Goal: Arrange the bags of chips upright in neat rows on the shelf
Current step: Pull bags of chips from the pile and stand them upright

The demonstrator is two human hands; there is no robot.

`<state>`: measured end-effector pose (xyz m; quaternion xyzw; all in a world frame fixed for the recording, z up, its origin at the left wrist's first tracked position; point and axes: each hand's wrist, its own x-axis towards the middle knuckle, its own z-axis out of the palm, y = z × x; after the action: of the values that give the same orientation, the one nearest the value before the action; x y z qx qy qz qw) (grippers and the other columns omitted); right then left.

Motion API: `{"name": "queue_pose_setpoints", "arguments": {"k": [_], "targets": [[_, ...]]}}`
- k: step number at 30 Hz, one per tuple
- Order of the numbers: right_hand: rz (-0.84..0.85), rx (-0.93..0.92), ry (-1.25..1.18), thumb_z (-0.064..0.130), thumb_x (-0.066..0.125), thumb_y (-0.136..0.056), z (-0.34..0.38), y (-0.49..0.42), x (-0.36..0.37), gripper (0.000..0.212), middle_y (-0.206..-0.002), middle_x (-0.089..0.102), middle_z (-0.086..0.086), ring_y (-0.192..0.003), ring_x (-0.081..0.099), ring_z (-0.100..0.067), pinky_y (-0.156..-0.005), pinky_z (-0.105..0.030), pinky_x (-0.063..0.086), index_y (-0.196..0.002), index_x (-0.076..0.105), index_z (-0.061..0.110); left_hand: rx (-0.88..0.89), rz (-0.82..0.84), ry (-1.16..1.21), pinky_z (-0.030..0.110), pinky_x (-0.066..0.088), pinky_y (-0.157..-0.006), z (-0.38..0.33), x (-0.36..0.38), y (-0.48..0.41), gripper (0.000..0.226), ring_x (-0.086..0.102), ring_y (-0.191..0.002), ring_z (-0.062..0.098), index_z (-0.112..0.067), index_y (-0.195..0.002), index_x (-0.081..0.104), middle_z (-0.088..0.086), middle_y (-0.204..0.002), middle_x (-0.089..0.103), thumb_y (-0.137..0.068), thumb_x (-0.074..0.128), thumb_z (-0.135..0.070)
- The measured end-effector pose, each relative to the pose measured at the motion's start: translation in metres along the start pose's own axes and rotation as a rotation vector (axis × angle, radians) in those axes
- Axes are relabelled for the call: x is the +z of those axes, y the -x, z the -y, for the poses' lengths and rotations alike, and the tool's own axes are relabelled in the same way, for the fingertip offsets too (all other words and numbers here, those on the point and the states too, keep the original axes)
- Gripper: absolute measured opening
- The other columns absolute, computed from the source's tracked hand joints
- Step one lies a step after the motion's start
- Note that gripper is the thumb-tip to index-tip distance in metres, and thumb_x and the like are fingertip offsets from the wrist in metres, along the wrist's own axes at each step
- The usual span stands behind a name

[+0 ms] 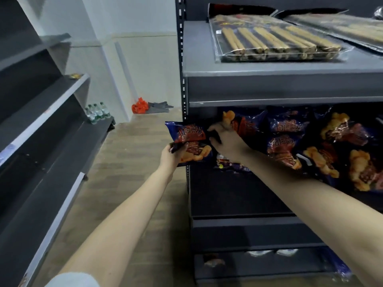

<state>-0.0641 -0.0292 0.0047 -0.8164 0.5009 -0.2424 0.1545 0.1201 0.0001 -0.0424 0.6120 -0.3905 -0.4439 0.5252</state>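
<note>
My left hand point(171, 156) is closed on 1 bag of chips point(189, 142), thumb over its front and the rest of the fingers behind, holding it roughly upright just outside the left end of the shelf point(290, 100). My right hand point(227, 141) reaches into that shelf just to the right of the held bag, fingers spread and loose, touching or nearly touching the leftmost bag in there; I cannot tell whether it grips anything.

Beyond my right hand and along my right forearm lies the pile of bags point(323, 146), same blue and red packs, leaning and overlapping at odd angles, some flat, some tipped. I see no tidy row among them. So I judge the job is barely begun: 1 bag in hand waiting for a place, the left corner of the shelf being cleared or steadied, and the whole heap to the right left to stand up and line up.

Above my hands, on the next level, flat packs of wafer sticks point(275, 40) lie untouched.
</note>
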Motion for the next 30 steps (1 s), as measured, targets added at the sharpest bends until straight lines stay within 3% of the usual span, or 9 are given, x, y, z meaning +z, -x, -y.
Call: {"name": "queue_pose_setpoints", "arguments": {"k": [2, 5, 8, 10, 13, 16, 21, 24, 30], "targets": [[0.072, -0.021, 0.121, 0.023, 0.055, -0.092, -0.008, 0.009, 0.006, 0.040, -0.133, 0.043, -0.012, -0.122, 0.045, -0.028, -0.103, -0.035, 0.037, -0.129, 0.048, 0.010, -0.038, -0.005, -0.015, 0.003, 0.043, -0.054, 0.004, 0.008, -0.005, 0.034, 0.059, -0.085, 0.013, -0.002, -0.118, 0.056, 0.005, -0.106, 0.062, -0.089, 0.063, -0.019], [0.197, 0.004, 0.227, 0.033, 0.057, -0.089, -0.019, 0.020, 0.016, 0.055, -0.139, 0.037, -0.010, -0.128, 0.039, -0.029, -0.107, -0.040, 0.033, -0.138, 0.037, 0.017, -0.068, 0.000, 0.016, 0.019, 0.051, -0.070, 0.010, 0.014, -0.011, 0.036, 0.061, -0.089, 0.018, -0.001, -0.119, 0.054, 0.010, -0.111, 0.062, -0.089, 0.062, -0.019], [0.191, -0.024, 0.298, 0.036, 0.055, -0.090, -0.027, 0.026, 0.022, 0.059, -0.142, 0.037, -0.009, -0.131, 0.036, -0.029, -0.111, -0.041, 0.023, -0.141, 0.031, 0.019, 0.011, 0.004, -0.100, 0.017, 0.051, -0.065, 0.016, 0.016, -0.013, 0.029, 0.063, -0.091, 0.018, -0.008, -0.112, 0.058, 0.006, -0.107, 0.065, -0.088, 0.065, -0.022], [0.157, -0.053, 0.323, 0.037, 0.053, -0.091, -0.033, 0.027, 0.022, 0.058, -0.142, 0.038, -0.009, -0.132, 0.035, -0.028, -0.112, -0.040, 0.019, -0.141, 0.032, 0.017, 0.047, 0.037, -0.171, 0.022, 0.050, -0.070, 0.015, 0.019, -0.012, 0.022, 0.062, -0.090, 0.017, -0.016, -0.106, 0.059, 0.001, -0.101, 0.064, -0.086, 0.067, -0.020], [0.137, -0.071, 0.335, 0.038, 0.052, -0.091, -0.043, 0.029, 0.020, 0.058, -0.142, 0.039, -0.009, -0.133, 0.034, -0.027, -0.114, -0.040, 0.016, -0.141, 0.032, 0.018, 0.037, 0.078, -0.220, 0.034, 0.050, -0.087, 0.015, 0.021, -0.018, 0.041, 0.061, -0.096, 0.019, -0.011, -0.116, 0.058, 0.003, -0.106, 0.064, -0.079, 0.074, -0.018], [0.131, -0.072, 0.344, 0.038, 0.052, -0.091, -0.056, 0.031, 0.014, 0.058, -0.142, 0.040, -0.007, -0.133, 0.034, -0.027, -0.114, -0.042, 0.018, -0.142, 0.031, 0.021, 0.045, 0.140, -0.231, 0.038, 0.049, -0.092, 0.012, 0.027, -0.023, 0.051, 0.062, -0.101, 0.022, -0.010, -0.119, 0.057, 0.004, -0.108, 0.064, -0.072, 0.079, -0.013], [0.118, -0.062, 0.394, 0.039, 0.052, -0.091, -0.075, 0.033, 0.005, 0.058, -0.143, 0.039, -0.005, -0.133, 0.034, -0.027, -0.113, -0.043, 0.020, -0.143, 0.031, 0.023, 0.104, 0.109, -0.446, 0.039, 0.046, -0.094, 0.006, 0.048, -0.031, 0.061, 0.058, -0.108, 0.024, -0.012, -0.122, 0.053, 0.006, -0.117, 0.063, -0.069, 0.082, -0.022], [0.115, -0.067, 0.428, 0.040, 0.051, -0.091, -0.081, 0.032, 0.004, 0.059, -0.146, 0.037, -0.006, -0.134, 0.035, -0.028, -0.112, -0.043, 0.020, -0.143, 0.032, 0.019, 0.129, 0.079, -0.578, 0.032, 0.043, -0.087, 0.008, 0.060, -0.035, 0.067, 0.056, -0.113, 0.028, -0.013, -0.127, 0.049, 0.007, -0.122, 0.061, -0.071, 0.079, -0.031], [0.153, -0.038, 0.479, 0.044, 0.044, -0.094, -0.084, 0.031, 0.002, 0.064, -0.153, 0.026, -0.003, -0.140, 0.023, -0.027, -0.116, -0.046, 0.011, -0.148, 0.021, 0.021, 0.146, 0.027, -0.678, 0.031, 0.039, -0.081, 0.010, 0.070, -0.040, 0.062, 0.055, -0.112, 0.030, -0.013, -0.125, 0.047, 0.009, -0.121, 0.060, -0.075, 0.076, -0.035]]}}
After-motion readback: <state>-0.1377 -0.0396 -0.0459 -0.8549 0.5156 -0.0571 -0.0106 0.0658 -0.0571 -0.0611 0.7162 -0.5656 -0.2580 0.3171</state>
